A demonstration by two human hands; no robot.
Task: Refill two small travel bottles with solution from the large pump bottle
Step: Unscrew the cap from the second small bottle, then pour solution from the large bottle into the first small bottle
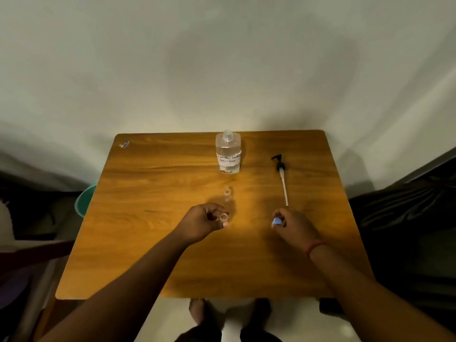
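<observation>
Both my hands hold small parts over the table [148,255].

My left hand [202,224] pinches a clear small bottle [223,217], mouth open, just above the wood; a second clear bottle [227,193] stands just beyond it. Behind, near the far edge, the big bottle [228,153] stands uncapped, part full. Its pump [281,176] lies flat to the right, tube toward me. My right hand [293,225] curls around a blue cap [276,221].

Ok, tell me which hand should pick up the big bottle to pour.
Right, probably. The left hand is holding an open small travel bottle upright. The right hand pinches only a small blue cap, easily set down before reaching for the large bottle.
</observation>
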